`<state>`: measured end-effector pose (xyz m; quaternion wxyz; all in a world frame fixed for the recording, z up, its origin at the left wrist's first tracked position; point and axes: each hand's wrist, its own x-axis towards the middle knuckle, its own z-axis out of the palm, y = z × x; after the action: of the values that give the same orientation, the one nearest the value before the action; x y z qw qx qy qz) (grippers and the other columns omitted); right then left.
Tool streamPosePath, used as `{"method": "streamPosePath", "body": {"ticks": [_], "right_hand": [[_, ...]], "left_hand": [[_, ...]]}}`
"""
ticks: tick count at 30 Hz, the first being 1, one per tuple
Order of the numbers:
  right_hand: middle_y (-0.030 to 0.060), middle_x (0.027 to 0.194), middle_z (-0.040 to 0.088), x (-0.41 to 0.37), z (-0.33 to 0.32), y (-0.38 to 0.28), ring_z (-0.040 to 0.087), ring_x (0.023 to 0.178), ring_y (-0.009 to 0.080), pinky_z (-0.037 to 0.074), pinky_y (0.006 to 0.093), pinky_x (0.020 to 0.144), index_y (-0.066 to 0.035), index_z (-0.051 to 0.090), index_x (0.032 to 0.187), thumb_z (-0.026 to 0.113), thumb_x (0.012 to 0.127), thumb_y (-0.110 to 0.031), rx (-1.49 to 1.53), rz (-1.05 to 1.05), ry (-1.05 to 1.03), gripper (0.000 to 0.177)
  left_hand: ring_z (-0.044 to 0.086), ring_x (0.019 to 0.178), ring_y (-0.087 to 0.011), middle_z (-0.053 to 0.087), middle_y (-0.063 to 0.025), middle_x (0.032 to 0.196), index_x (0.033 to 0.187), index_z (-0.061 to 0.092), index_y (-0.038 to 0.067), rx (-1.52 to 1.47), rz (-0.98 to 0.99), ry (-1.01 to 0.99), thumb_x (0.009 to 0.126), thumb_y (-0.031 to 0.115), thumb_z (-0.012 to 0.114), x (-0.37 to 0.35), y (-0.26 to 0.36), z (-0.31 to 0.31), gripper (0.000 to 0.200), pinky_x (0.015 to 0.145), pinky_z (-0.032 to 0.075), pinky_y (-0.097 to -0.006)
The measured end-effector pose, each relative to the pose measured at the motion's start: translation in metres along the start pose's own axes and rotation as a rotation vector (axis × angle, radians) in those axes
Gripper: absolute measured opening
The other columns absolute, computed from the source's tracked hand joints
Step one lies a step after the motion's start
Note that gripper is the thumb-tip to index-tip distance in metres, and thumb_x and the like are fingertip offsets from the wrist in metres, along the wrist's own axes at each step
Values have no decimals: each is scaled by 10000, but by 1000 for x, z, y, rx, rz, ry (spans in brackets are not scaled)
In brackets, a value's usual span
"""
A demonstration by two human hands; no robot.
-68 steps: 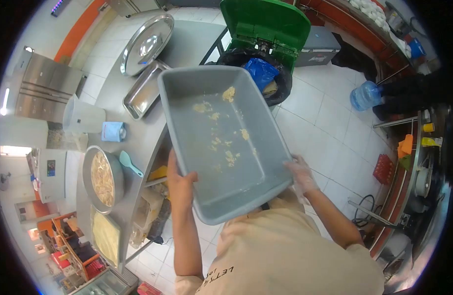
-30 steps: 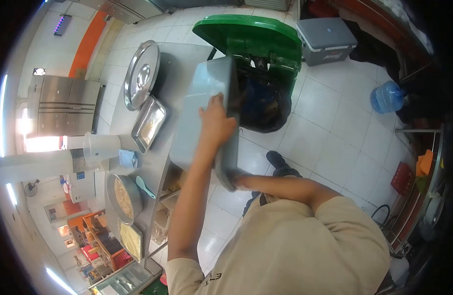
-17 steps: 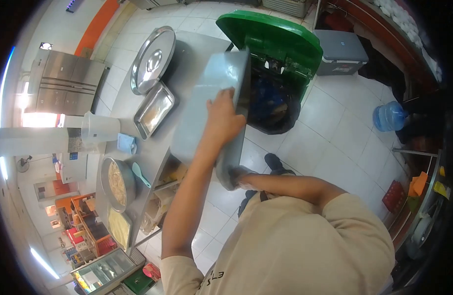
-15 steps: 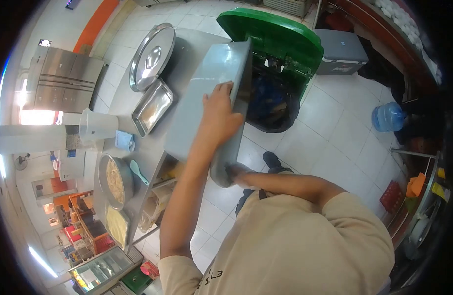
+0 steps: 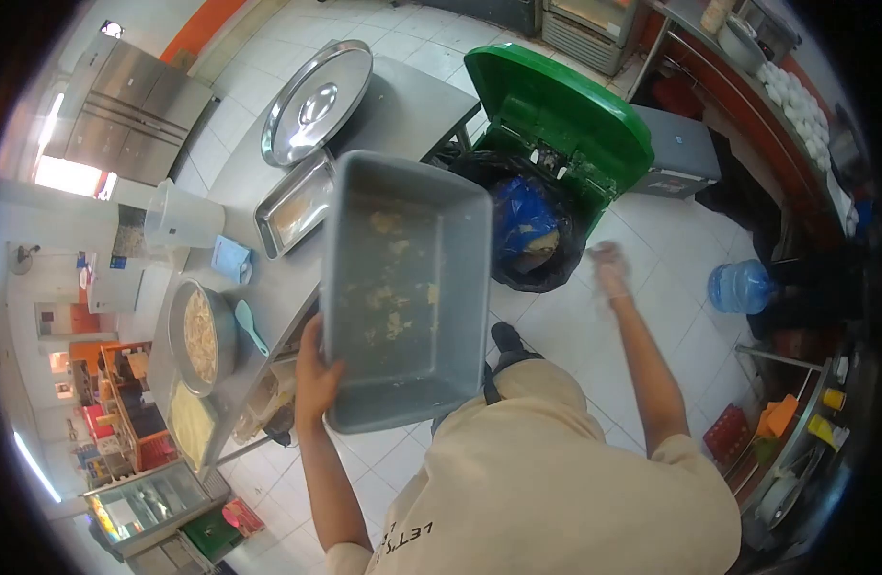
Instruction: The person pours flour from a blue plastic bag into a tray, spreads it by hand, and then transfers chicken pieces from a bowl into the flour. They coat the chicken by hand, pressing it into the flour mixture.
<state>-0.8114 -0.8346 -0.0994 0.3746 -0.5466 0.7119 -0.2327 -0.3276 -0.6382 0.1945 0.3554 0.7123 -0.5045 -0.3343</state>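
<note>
A rectangular grey tub (image 5: pixel 388 287) is tilted with its inside facing me, and bits of pale food residue stick to its bottom. My left hand (image 5: pixel 318 369) grips its left rim. Out to the right, my right hand (image 5: pixel 608 266) is off the tub, above the tiled floor and somewhat blurred; how its fingers are set is unclear. Between the tub and that hand stands a green bin with its lid (image 5: pixel 565 110) raised. Its black liner (image 5: pixel 546 278) holds a blue bag and other waste.
The steel table (image 5: pixel 402 105) bears a round tray (image 5: pixel 318 101), a rectangular tray (image 5: pixel 292 206), a bowl of shredded food (image 5: pixel 203 335), a turquoise spoon (image 5: pixel 251 328) and a clear bucket (image 5: pixel 184 218). A grey cooler (image 5: pixel 673 153) and water bottle (image 5: pixel 738 287) stand on the floor.
The tub has turned from showing its outside to showing its inside. My right hand has let go of it and moved right. My left hand is now at its left rim.
</note>
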Motion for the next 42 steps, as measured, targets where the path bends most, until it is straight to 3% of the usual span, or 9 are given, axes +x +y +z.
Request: {"method": "streamPosePath", "body": {"ticks": [3, 7, 11, 13, 17, 27, 29, 34, 42], "right_hand": [[80, 851, 625, 63, -21, 72, 589, 707, 200, 489, 345, 650, -69, 605, 1062, 691, 779, -378, -287, -235, 501, 428], [55, 815, 606, 118, -2, 166, 569, 638, 165, 482, 345, 512, -69, 581, 1123, 549, 896, -289, 248, 152, -406, 318], [121, 1067, 641, 12, 53, -52, 636, 871, 245, 548, 354, 661, -45, 516, 1257, 612, 867, -271, -487, 222, -1460, 461], [121, 1227, 579, -25, 103, -99, 596, 1000, 245, 543, 359, 756, -76, 470, 1324, 677, 821, -316, 30, 120, -1714, 595], [111, 1246, 542, -209, 151, -277, 543, 988, 190, 515, 343, 764, -26, 462, 1307, 745, 770, -375, 396, -62, -1612, 701], [218, 1159, 579, -366, 285, -337, 567, 1037, 257, 443, 328, 905, 64, 470, 1283, 700, 719, -199, -188, -489, -1469, 663], [229, 1193, 565, -411, 300, -347, 566, 1050, 292, 442, 341, 915, 16, 498, 1288, 686, 718, -207, -149, -662, -1609, 640], [170, 1313, 533, -511, 323, -401, 496, 1223, 296, 392, 344, 1032, -81, 496, 1340, 656, 820, -368, -295, -989, -1599, 615], [90, 1177, 613, -563, 408, -458, 565, 1035, 196, 468, 373, 864, -79, 608, 1181, 596, 865, -444, 206, -238, -1695, 483]], "left_hand": [[393, 1297, -262, 467, -131, 1311, 1346, 379, -24, -165, 44, 140, 652, 18, 583, -33, -17, -27, 724, 1102, 266, -375], [405, 1283, -254, 473, -134, 1302, 1329, 400, -23, -217, -35, 397, 650, 89, 619, -76, -19, -48, 722, 1090, 280, -373], [449, 1228, -246, 507, -131, 1251, 1306, 427, -31, -146, -190, 645, 632, 102, 617, -136, -17, -76, 713, 1072, 306, -363], [474, 1202, -247, 514, -134, 1235, 1298, 437, -36, -232, -207, 804, 623, 95, 614, -178, -20, -83, 710, 1053, 333, -352], [494, 1167, -235, 509, -125, 1224, 1323, 399, -35, -370, -145, 1099, 589, 77, 635, -253, -34, -80, 779, 1029, 369, -344], [595, 970, -252, 557, -133, 1107, 1218, 438, -21, -843, -424, 1689, 775, 65, 612, -418, -114, -34, 484, 838, 510, -361], [594, 971, -262, 572, -137, 1078, 1171, 471, -45, -1374, -549, 1571, 779, 66, 587, -477, -168, -10, 425, 845, 510, -370], [598, 916, -280, 582, -139, 992, 1046, 540, -43, -1200, -783, 1479, 712, 49, 566, -547, -217, 20, 347, 843, 504, -398], [566, 941, -274, 560, -134, 979, 967, 546, -18, -1474, -657, 1574, 688, 81, 558, -531, -252, -46, 297, 844, 487, -401]]}}
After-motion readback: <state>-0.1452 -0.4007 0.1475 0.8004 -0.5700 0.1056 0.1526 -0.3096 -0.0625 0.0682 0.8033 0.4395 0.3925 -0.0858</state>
